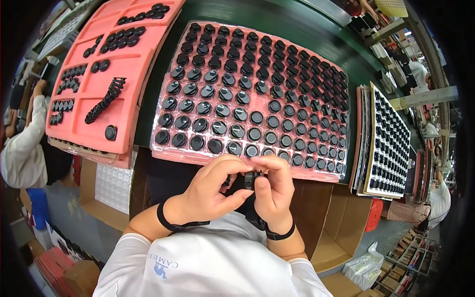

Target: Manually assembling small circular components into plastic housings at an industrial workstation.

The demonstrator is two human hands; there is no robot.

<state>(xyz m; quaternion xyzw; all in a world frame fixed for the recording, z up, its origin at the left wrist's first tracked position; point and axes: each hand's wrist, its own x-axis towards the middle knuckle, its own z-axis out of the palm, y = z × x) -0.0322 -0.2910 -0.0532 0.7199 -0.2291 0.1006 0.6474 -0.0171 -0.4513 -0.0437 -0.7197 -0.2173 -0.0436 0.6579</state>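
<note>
My left hand (210, 187) and my right hand (275, 192) meet in front of my chest, fingers closed in pinches around a small black ring-shaped part (250, 181) turned edge-on. The fingers hide much of it. Just beyond them lies a clear plastic tray (341, 171) on a pink base, its pockets filled with rows of black round parts. Parts on its left side look glossy on top; those toward the near right show a flat grey face with a black rim. One pocket (257, 103) near the middle shows pink through it.
A pink compartment tray (86, 131) with black parts in groups and a leaning row stands left. At right is a white tray (377, 184) of black parts on a stack. Cardboard boxes (339, 222) sit below the green bench (292, 15). A person (22, 158) in white is at far left.
</note>
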